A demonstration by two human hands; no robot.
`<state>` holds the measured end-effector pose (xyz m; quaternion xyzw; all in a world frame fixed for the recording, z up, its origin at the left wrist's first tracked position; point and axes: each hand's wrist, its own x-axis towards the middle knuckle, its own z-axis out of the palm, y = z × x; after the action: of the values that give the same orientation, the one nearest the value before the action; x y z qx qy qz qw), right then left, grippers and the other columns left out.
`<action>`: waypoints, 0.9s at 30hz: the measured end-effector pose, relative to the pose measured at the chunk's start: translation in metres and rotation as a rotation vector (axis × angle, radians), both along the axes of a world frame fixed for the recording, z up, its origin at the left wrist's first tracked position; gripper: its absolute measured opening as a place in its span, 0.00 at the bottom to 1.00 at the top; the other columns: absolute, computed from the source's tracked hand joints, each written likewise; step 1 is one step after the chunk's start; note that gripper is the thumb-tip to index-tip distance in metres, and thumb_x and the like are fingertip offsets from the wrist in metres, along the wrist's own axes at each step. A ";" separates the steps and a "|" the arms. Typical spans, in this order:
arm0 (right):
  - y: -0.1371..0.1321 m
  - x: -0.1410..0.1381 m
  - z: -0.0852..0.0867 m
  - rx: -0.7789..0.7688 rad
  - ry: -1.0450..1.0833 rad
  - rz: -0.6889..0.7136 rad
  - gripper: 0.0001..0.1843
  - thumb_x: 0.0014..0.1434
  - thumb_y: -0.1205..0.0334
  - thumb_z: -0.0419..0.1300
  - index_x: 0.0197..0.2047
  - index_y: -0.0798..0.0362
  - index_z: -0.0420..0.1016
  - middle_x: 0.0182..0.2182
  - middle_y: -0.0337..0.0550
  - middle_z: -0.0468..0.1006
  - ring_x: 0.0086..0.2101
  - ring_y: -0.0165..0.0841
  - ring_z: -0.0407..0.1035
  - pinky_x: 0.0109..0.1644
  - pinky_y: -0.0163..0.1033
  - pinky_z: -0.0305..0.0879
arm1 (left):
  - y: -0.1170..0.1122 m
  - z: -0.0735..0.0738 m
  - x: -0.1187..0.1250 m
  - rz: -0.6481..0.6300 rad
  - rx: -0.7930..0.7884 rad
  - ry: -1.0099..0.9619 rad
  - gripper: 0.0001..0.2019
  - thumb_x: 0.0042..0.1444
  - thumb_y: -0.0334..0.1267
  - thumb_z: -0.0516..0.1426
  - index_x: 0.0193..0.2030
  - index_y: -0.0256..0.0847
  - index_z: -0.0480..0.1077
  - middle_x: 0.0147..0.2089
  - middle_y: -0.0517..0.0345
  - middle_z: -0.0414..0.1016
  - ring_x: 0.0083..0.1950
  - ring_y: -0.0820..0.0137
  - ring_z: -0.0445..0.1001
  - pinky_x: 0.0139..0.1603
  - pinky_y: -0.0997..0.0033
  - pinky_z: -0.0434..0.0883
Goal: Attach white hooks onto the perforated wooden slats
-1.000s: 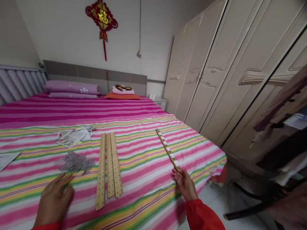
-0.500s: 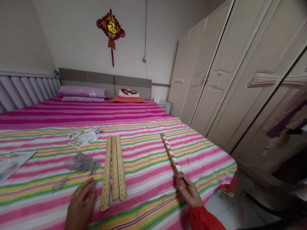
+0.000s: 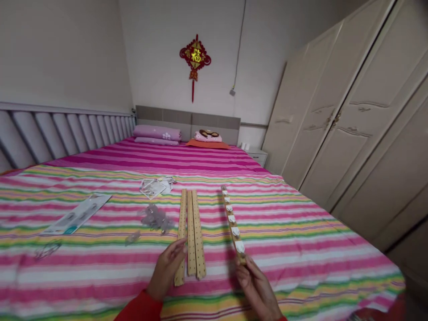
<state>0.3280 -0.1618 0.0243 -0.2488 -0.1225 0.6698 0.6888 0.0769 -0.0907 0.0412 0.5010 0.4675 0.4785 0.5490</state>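
Note:
My right hand (image 3: 256, 287) grips the near end of a wooden strip with white pegs (image 3: 231, 221), which points away from me over the striped bedspread (image 3: 301, 232). My left hand (image 3: 166, 268) rests with loosely curled fingers on the near end of the leftmost of three plain perforated wooden strips (image 3: 190, 234) lying side by side. Both sleeves are red.
A heap of small clear plastic parts (image 3: 155, 217) lies left of the strips, with a torn clear bag (image 3: 155, 186) beyond and a printed card (image 3: 76, 214) farther left. Pillows (image 3: 157, 133) sit by the headboard. A cream wardrobe (image 3: 351, 133) lines the right wall.
My left hand moved right from beside the clear parts onto the plain strips. My right hand brought the pegged strip closer to them. The view swung left.

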 end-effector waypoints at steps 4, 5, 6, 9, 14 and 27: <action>0.025 -0.055 0.015 0.030 -0.043 0.096 0.10 0.45 0.68 0.69 0.33 0.55 0.76 0.27 0.41 0.75 0.24 0.25 0.65 0.23 0.28 0.60 | 0.001 0.008 0.019 -0.012 -0.066 -0.123 0.41 0.37 0.55 0.65 0.58 0.39 0.65 0.62 0.39 0.65 0.58 0.56 0.69 0.54 0.61 0.71; 0.031 -0.068 0.016 0.040 -0.049 0.122 0.09 0.45 0.68 0.69 0.32 0.56 0.76 0.27 0.41 0.75 0.25 0.25 0.65 0.24 0.28 0.60 | 0.002 0.009 0.023 -0.004 -0.062 -0.151 0.44 0.36 0.55 0.66 0.61 0.39 0.62 0.63 0.38 0.63 0.59 0.56 0.68 0.54 0.62 0.71; 0.036 -0.081 0.017 0.047 -0.043 0.139 0.10 0.44 0.67 0.70 0.32 0.55 0.76 0.26 0.39 0.74 0.25 0.25 0.65 0.25 0.27 0.60 | 0.003 0.010 0.027 0.004 -0.052 -0.175 0.47 0.34 0.54 0.67 0.62 0.40 0.60 0.63 0.37 0.62 0.60 0.56 0.67 0.54 0.62 0.71; 0.049 -0.113 0.018 0.062 -0.074 0.177 0.13 0.42 0.67 0.71 0.34 0.54 0.76 0.25 0.36 0.73 0.22 0.23 0.62 0.26 0.27 0.59 | 0.011 0.012 0.033 0.056 0.011 -0.228 0.48 0.34 0.51 0.68 0.63 0.42 0.57 0.62 0.39 0.63 0.58 0.57 0.69 0.51 0.64 0.72; 0.060 -0.145 0.021 0.080 -0.203 0.233 0.19 0.41 0.65 0.71 0.39 0.55 0.77 0.20 0.31 0.67 0.18 0.21 0.54 0.23 0.28 0.54 | 0.035 0.009 0.024 0.224 0.020 -0.214 0.37 0.41 0.49 0.66 0.59 0.40 0.63 0.54 0.44 0.72 0.50 0.62 0.75 0.47 0.68 0.73; 0.071 -0.157 0.019 0.078 -0.404 0.219 0.25 0.42 0.58 0.71 0.45 0.57 0.76 0.18 0.34 0.70 0.17 0.23 0.55 0.22 0.31 0.52 | 0.081 0.002 -0.003 0.404 0.178 0.154 0.20 0.54 0.54 0.52 0.29 0.38 0.71 0.26 0.58 0.72 0.31 0.67 0.71 0.34 0.68 0.68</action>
<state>0.1706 -0.0905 0.0430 -0.3362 -0.3102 0.6717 0.5828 0.0734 -0.0100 0.0429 0.4788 0.5548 0.5785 0.3582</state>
